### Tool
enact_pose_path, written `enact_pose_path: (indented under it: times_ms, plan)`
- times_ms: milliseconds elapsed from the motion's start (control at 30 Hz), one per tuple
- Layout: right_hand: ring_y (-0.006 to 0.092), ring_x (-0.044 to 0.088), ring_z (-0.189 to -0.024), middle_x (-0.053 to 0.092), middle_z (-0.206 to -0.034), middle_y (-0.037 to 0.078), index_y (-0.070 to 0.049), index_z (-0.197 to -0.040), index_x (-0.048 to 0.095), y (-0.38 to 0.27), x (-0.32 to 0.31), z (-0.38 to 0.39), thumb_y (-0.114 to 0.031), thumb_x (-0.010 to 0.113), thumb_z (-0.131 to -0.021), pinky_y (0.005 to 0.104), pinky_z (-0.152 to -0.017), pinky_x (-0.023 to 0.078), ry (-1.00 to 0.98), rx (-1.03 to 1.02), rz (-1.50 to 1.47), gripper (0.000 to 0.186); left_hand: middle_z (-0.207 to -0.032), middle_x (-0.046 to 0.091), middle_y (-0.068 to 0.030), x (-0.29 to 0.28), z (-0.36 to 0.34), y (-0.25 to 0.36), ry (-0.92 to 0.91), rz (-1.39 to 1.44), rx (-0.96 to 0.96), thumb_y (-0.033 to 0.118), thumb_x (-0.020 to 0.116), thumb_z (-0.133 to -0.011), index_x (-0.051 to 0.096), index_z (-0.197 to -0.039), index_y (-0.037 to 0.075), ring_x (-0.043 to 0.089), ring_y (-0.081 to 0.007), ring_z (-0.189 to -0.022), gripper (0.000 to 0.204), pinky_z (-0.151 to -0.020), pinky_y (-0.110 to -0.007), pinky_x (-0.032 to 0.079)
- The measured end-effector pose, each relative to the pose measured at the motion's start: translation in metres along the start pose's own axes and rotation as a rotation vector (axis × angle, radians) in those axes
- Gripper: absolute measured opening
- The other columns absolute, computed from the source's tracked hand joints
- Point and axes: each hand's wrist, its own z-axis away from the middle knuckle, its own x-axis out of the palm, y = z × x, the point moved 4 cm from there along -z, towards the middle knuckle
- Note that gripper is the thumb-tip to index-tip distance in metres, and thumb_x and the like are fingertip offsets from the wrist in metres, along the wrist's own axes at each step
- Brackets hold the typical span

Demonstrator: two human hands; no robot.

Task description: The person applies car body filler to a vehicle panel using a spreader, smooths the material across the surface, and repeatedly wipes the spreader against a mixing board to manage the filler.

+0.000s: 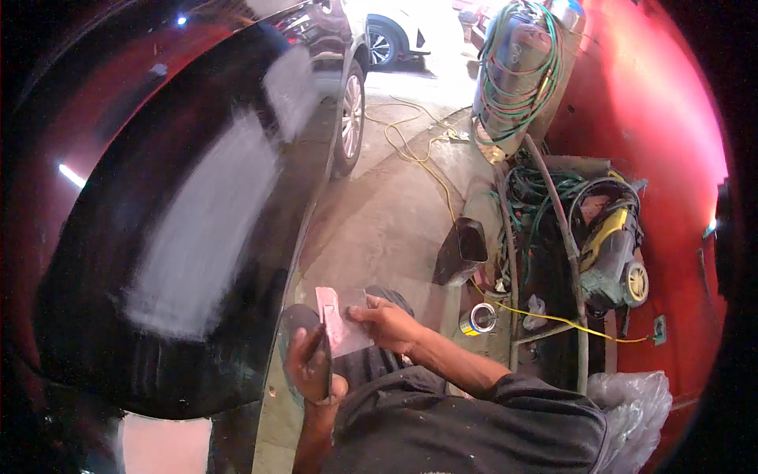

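In front of my lap, my right hand [388, 322] pinches the edge of a flat, translucent sheet [357, 338] between thumb and fingers. Pink paste, which looks like body filler [336, 322], is smeared over the sheet's left part. Close against its left side, my left hand [312, 367] is closed around a thin dark spreader [326, 351], seen nearly edge-on. On my left stands a black car panel [87, 268] with a long dull grey patch [201, 237] and a smaller grey patch [290, 91] beyond it. A pale pink patch [166, 444] covers part of the car at lower left.
An open can [479, 319] stands on the floor at my right, near a dark rectangular container [463, 249]. Yellow cord [426, 162] snakes across the floor. Right lie a pressure washer [612, 253], metal tubing [564, 229], and a hose-wrapped cylinder [517, 79] by a red wall.
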Motion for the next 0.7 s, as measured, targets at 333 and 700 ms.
enact_pose_path:
  times_ms: [333,700]
  plan:
    - [0.0209,0.067,-0.103,0.067,-0.117,0.007,-0.003,-0.131,0.056,0.003,-0.020,0.004,-0.014,0.060,-0.102,0.0384,-0.092,0.054,0.033,0.025,-0.159,0.031,-0.148,0.046,-0.0234,0.018,-0.004,0.000,-0.372,-0.179,-0.273,0.045,0.049,-0.105,0.051,-0.148,0.006,0.054,-0.0434,-0.130,0.058,-0.106,-0.049,0.048]
    - [0.0402,0.056,-0.126,0.058,-0.131,0.017,-0.017,-0.146,0.055,-0.063,0.059,0.067,-0.003,0.062,-0.086,0.0492,-0.113,0.042,-0.318,-1.041,1.148,0.062,-0.135,0.063,-0.0133,0.028,0.001,-0.040,0.188,1.163,-1.240,0.052,0.046,-0.105,0.056,-0.140,0.006,0.062,-0.0287,-0.120,0.058,-0.103,-0.045,0.050]
